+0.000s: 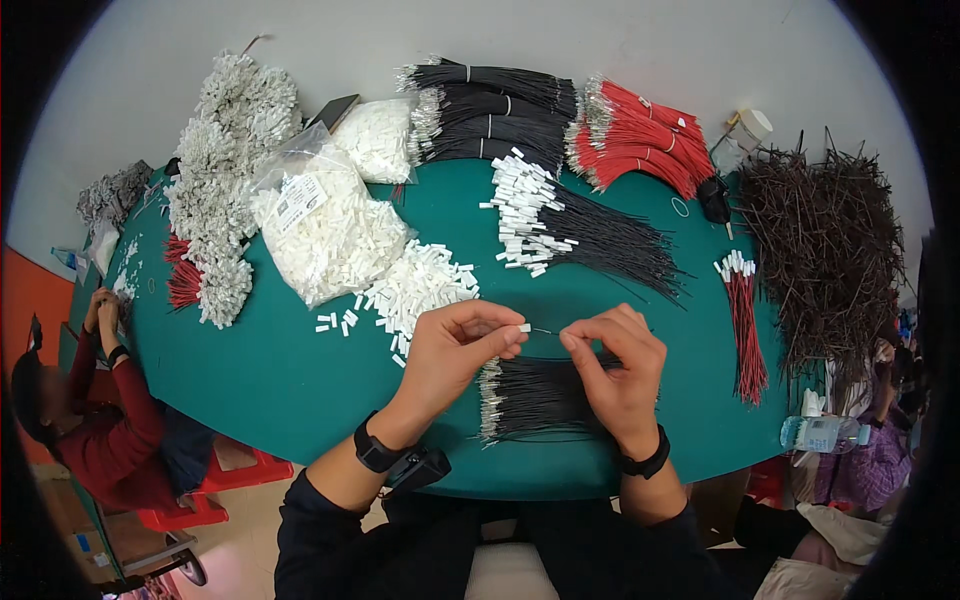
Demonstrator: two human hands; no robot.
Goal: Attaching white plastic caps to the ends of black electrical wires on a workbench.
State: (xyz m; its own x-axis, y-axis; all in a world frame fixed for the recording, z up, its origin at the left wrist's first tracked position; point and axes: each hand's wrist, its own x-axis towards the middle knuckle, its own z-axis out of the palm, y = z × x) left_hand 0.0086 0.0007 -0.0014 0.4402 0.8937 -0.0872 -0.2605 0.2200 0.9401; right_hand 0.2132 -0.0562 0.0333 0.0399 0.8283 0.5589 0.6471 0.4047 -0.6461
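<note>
Near the green table's (300, 390) front edge: left hand (455, 350) pinching a small white connector (523, 327); right hand (618, 365), fingers pressed together, pinching a thin black wire (547, 332) above the black wire bundle (535, 398).

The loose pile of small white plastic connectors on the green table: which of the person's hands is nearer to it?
Left. The left hand is right beside the pile of small white plastic connectors; the right hand is farther off, over the black wire bundle.

clear labelled bag (325, 225), second clear bag (378, 138)
</note>
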